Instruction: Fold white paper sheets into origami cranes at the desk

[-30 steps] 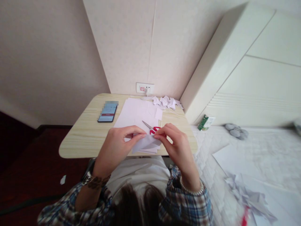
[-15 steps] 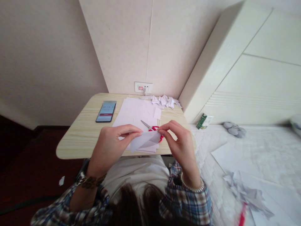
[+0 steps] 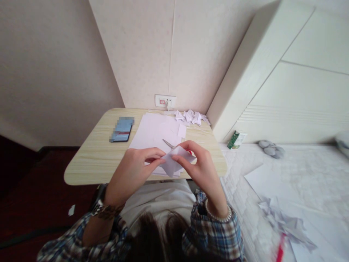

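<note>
Closer together than half a second ago, my left hand (image 3: pixel 133 173) and right hand (image 3: pixel 201 171) both pinch the small white folded paper piece (image 3: pixel 173 165) between them. It sits above the near edge of the pale wooden bench (image 3: pixel 92 160) — long axis slanting from my right fingertips down toward me, equally near both.

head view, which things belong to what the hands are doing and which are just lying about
In use: white paper piece, pinched by left hand and right hand.
Lying about: phone, scissors, folded paper shapes, green carton, crumpled paper on the bed.
</note>
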The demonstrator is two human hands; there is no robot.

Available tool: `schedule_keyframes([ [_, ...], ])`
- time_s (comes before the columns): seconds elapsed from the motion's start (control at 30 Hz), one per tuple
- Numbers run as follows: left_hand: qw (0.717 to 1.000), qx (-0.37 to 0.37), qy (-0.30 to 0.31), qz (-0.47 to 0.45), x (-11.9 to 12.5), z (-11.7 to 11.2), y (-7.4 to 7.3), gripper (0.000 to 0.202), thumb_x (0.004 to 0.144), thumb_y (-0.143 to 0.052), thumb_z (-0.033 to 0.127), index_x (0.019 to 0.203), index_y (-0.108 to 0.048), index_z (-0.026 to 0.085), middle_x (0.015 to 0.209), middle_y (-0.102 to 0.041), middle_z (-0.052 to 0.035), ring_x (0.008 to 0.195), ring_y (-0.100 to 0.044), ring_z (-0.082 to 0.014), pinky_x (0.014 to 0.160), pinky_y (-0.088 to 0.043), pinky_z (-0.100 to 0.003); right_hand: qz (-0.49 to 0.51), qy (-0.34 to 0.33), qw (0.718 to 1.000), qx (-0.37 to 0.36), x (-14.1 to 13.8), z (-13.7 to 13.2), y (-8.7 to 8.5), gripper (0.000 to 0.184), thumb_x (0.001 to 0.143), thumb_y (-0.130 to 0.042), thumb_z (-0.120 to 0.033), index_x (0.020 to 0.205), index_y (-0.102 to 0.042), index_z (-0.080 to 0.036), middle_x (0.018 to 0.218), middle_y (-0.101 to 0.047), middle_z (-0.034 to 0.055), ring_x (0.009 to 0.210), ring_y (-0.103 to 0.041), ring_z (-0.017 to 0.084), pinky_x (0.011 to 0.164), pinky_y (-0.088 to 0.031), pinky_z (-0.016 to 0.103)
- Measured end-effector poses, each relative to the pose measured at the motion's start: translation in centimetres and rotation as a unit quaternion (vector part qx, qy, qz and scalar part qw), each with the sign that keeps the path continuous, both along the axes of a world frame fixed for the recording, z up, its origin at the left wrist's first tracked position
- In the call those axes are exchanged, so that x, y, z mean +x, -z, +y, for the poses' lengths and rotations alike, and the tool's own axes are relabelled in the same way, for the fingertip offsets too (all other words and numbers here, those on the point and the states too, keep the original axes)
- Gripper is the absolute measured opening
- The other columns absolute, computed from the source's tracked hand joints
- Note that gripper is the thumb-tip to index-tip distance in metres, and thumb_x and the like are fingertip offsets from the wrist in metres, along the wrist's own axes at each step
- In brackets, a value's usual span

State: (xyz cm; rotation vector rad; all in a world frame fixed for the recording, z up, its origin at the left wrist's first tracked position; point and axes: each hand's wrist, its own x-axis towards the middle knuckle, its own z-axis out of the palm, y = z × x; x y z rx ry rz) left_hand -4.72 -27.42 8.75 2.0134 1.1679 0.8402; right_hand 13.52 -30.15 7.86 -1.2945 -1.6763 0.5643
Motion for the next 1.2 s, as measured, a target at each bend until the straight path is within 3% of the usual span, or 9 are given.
schedule_keyframes([
  [0.1,1.000,-0.003,0.010,0.001,-0.02,-0.03,-0.22,0.012,0.081,-0.064,0.026,0.077,-0.074,0.020,0.079,-0.077,0.0024,0.071,-0.070,-0.0136,0.067,-0.052,-0.018,-0.018,0.013,1.000,0.004,0.07,-0.06,-0.08,0.013,0.084,-0.066,-0.027,0.074,-0.062,-0.019,0.071,-0.064,-0.0006,0.070,-0.057,0.016,0.066,-0.043,0.028],
  [0.23,1.000,-0.015,0.018,-0.001,-0.02,-0.09,-0.36,0.013,0.080,-0.063,0.026,0.077,-0.074,0.020,0.080,-0.078,0.0016,0.071,-0.071,-0.0152,0.067,-0.054,-0.020,-0.025,0.024,0.999,0.011,-0.17,-0.19,-0.21,0.014,0.086,-0.063,-0.023,0.072,-0.062,-0.019,0.070,-0.062,-0.0013,0.070,-0.057,0.015,0.065,-0.041,0.026],
  [0.4,1.000,0.003,0.006,0.021,0.03,-0.15,-0.19,0.014,0.082,-0.062,0.028,0.080,-0.074,0.021,0.081,-0.078,0.0002,0.071,-0.071,-0.0168,0.067,-0.055,-0.022,-0.016,0.009,0.999,0.028,-0.39,-0.08,-0.29,0.006,0.084,-0.065,-0.022,0.080,-0.062,-0.020,0.078,-0.066,0.0004,0.076,-0.059,0.016,0.070,-0.043,0.027],
  [0.57,0.999,-0.003,0.018,0.027,0.28,-0.19,0.05,0.015,0.082,-0.059,0.026,0.082,-0.073,0.021,0.082,-0.078,0.0000,0.072,-0.072,-0.0167,0.067,-0.055,-0.023,-0.018,0.004,1.000,0.016,-0.32,-0.11,-0.33,0.010,0.079,-0.071,-0.021,0.084,-0.062,-0.020,0.082,-0.068,0.0005,0.079,-0.061,0.016,0.073,-0.046,0.027],
  [0.67,0.999,-0.007,0.025,0.039,0.27,-0.25,-0.07,0.014,0.081,-0.059,0.023,0.080,-0.073,0.021,0.079,-0.077,0.0006,0.070,-0.071,-0.0164,0.067,-0.055,-0.023,-0.006,0.016,1.000,0.008,-0.20,-0.24,-0.31,0.005,0.081,-0.067,-0.019,0.078,-0.063,-0.020,0.077,-0.069,-0.0011,0.075,-0.062,0.015,0.071,-0.046,0.026],
  [0.9,0.999,-0.034,0.033,0.025,0.26,-0.24,-0.30,0.012,0.080,-0.062,0.024,0.081,-0.073,0.020,0.078,-0.077,0.0005,0.069,-0.070,-0.0154,0.066,-0.055,-0.022,0.002,0.033,0.999,0.012,0.02,-0.32,-0.43,0.018,0.089,-0.055,-0.019,0.075,-0.066,-0.020,0.074,-0.071,0.0004,0.074,-0.065,0.017,0.070,-0.046,0.027],
  [1.03,0.999,-0.028,-0.013,-0.025,0.18,-0.11,0.05,0.009,0.080,-0.064,0.025,0.078,-0.072,0.020,0.080,-0.077,0.0005,0.071,-0.071,-0.0158,0.068,-0.056,-0.022,0.013,0.054,0.998,0.044,0.17,0.03,-0.09,0.007,0.088,-0.057,-0.022,0.090,-0.064,-0.021,0.091,-0.070,0.0039,0.090,-0.063,0.020,0.082,-0.048,0.032],
  [1.1,0.997,-0.011,-0.058,-0.058,0.12,-0.06,0.21,0.007,0.078,-0.067,0.026,0.078,-0.071,0.021,0.079,-0.076,0.0012,0.072,-0.070,-0.0154,0.068,-0.057,-0.021,0.022,0.081,0.994,0.070,0.15,0.18,0.05,0.013,0.084,-0.063,-0.023,0.097,-0.061,-0.022,0.100,-0.066,0.0054,0.098,-0.060,0.021,0.086,-0.048,0.036],
  [1.2,0.990,-0.001,-0.099,-0.097,0.17,-0.07,0.32,0.003,0.076,-0.068,0.024,0.076,-0.068,0.021,0.077,-0.075,0.0019,0.071,-0.070,-0.0148,0.069,-0.057,-0.021,0.025,0.148,0.980,0.130,-0.26,0.03,-0.14,0.010,0.082,-0.065,-0.020,0.090,-0.059,-0.023,0.096,-0.060,0.0050,0.098,-0.056,0.021,0.088,-0.046,0.040],
])
